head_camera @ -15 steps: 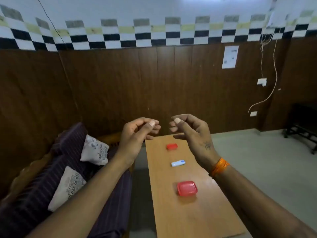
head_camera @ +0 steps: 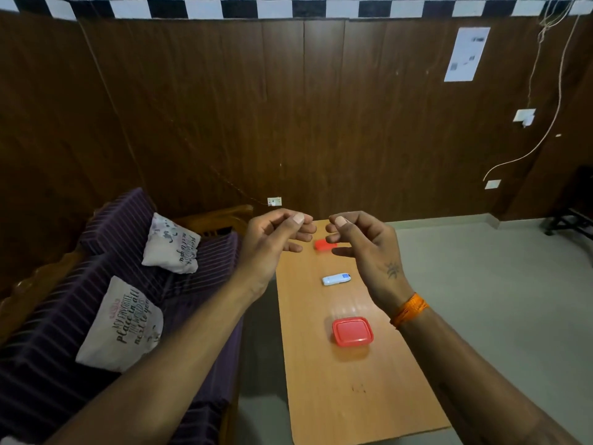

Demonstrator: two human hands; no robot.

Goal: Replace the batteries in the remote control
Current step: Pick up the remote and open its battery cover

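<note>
Head view looked down along a narrow wooden table (head_camera: 337, 396) with both arms stretched out above it. The left hand (head_camera: 272, 245) and right hand (head_camera: 365, 248) hung in the air over the table's far end, close to each other but not touching, each with the fingers curled in and the thumb tip pressed toward the forefinger. Neither hand held anything that could be seen. An orange thread band (head_camera: 409, 309) circled the right wrist.

The remote (head_camera: 336, 279), small and white with a blue patch at one end, lay flat on the table below and between the hands, clear of both. Beyond it, near the far end and partly hidden by the right fingers, sat a small red piece (head_camera: 322, 245); what it was could not be told. Nearer the camera stood a red-lidded box (head_camera: 352, 331), closed, well apart from the remote.

Left of the table ran a purple striped sofa (head_camera: 134, 264) bearing two printed cushions (head_camera: 123, 326).
</note>
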